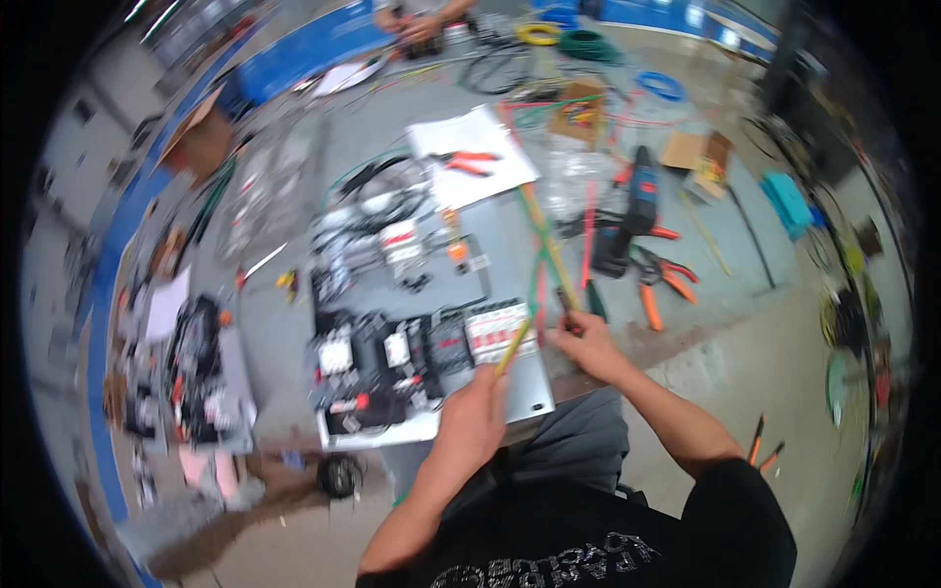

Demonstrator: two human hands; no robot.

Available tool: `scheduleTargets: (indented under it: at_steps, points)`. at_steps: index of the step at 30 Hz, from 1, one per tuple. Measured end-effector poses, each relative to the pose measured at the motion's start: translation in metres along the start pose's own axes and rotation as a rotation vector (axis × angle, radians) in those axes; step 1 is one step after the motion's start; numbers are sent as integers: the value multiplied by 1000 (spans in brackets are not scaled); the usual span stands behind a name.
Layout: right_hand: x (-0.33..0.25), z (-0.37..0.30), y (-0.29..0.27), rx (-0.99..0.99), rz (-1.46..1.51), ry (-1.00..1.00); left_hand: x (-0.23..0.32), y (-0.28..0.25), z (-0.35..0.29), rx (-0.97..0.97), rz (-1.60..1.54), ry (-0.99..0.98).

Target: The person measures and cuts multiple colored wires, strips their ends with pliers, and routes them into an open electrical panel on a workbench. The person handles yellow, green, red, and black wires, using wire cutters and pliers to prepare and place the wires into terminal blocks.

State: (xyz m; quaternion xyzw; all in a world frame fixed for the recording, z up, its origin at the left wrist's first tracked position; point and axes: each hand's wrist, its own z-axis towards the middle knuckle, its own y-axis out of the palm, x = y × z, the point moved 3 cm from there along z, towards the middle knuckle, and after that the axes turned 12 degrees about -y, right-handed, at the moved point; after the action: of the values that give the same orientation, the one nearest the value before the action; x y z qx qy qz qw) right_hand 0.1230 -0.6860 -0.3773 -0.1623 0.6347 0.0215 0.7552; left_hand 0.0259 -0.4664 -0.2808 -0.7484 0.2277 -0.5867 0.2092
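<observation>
My left hand (473, 416) is closed on a thin yellow wire (514, 349), which slants up over the front right of a mounting panel (537, 384). Just beyond the panel's right edge, my right hand (588, 345) has its fingers pinched around a small dark item, too blurred to name. A long yellow strip (552, 245) and green and red strands run up from near that hand. On the panel sit a row of white circuit breakers (498, 331) with red switches, black contactors (368, 353), and a white device (401, 245) farther back.
Right of the panel lie a cordless drill (639, 201) and orange-handled pliers (663, 286). More orange-handled pliers (470, 162) rest on white paper (500, 132). Cardboard boxes (701, 162) and wire coils (588, 46) stand farther off. Another person's hands (420, 27) are at the far edge.
</observation>
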Motion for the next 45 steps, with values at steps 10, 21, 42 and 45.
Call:
scheduleTargets:
  at_steps: [10,21,42,45]
  points:
    - [9,-13,5,28,183,45,15,-123,-77,-82,-779,-136]
    - [13,-18,5,112,142,11,-39,-354,-48,851,-662,574]
    - [-18,-18,-9,136,-113,37,-321,-306,92,553,292,-417]
    - [-21,-20,-50,176,-266,48,-333,-277,86,587,619,-322]
